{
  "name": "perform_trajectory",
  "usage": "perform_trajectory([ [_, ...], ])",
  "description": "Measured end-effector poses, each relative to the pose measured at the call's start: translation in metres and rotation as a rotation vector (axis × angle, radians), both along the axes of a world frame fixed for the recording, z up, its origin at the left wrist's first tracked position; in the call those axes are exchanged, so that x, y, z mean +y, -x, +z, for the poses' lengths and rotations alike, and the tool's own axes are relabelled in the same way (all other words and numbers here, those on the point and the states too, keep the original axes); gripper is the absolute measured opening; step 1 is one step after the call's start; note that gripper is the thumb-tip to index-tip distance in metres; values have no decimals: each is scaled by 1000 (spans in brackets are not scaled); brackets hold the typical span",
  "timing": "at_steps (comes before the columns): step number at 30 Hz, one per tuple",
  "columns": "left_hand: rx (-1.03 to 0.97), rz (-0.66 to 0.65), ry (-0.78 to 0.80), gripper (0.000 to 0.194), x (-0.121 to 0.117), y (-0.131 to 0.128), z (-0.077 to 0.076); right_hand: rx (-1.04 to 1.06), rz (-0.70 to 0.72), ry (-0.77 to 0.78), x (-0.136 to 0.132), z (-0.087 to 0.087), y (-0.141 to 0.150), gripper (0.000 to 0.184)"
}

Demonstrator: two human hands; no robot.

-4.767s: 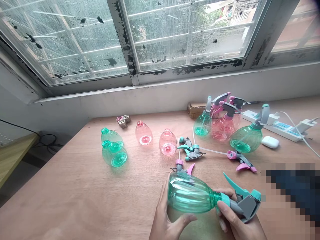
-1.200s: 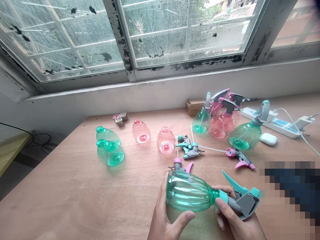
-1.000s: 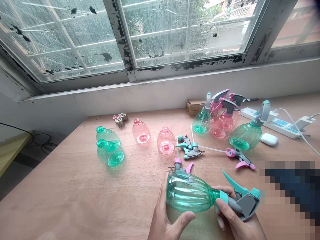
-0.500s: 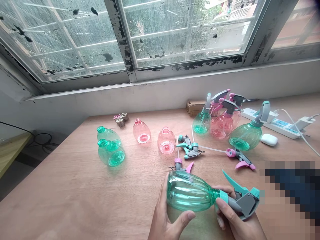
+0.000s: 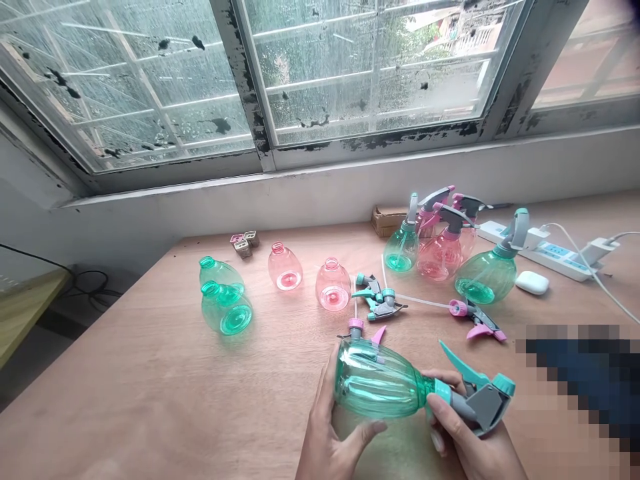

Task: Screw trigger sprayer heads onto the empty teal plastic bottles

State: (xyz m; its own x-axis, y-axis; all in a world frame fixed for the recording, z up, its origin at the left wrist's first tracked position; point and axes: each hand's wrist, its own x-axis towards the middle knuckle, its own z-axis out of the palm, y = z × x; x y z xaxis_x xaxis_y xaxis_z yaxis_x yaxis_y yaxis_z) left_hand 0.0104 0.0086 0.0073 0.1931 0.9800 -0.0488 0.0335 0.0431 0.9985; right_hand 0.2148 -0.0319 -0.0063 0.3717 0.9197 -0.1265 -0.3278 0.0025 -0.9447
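A wide passage is offered by the surface (image 5: pixel 150 387) at near left; beyond the held green bottle (image 5: pixel 377 383), the way is blocked by spray heads (image 5: pixel 386 308) and standing sprayers (image 5: pixel 441 255).

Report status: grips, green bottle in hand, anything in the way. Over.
Left grip at base of green bottle; right grip at its teal collar. Bottle held sideways, spray head at its neck. Pink-collared sprayer partly hidden behind it; can't tell if touching.

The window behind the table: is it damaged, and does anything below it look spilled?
The window frame looks worn: ragged dark patches break its pale surface, as if paint peeled; dark blotches mark the glass. No spill shows on the table. Left hand and right hand hold the green spray bottle sideways; no drip shows.
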Motion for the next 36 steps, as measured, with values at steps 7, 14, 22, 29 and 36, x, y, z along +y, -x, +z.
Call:
perform_trajectory([
  [7,-14,-3,-32,110,-3,-1,-11,-15,-3,4,0,-2,0,43],
  [14,20,8,-11,85,-1,-1,1,-29,-9,13,1,4,1,45],
  [22,51,-56,-19,88,1,-1,8,32,-15,9,1,6,0,43],
  [29,45,-46,-37,101,-5,-4,-1,0,-13,19,1,5,0,41],
  [36,-6,-24,-2,89,-3,-6,8,-16,9,19,2,4,-1,39],
])
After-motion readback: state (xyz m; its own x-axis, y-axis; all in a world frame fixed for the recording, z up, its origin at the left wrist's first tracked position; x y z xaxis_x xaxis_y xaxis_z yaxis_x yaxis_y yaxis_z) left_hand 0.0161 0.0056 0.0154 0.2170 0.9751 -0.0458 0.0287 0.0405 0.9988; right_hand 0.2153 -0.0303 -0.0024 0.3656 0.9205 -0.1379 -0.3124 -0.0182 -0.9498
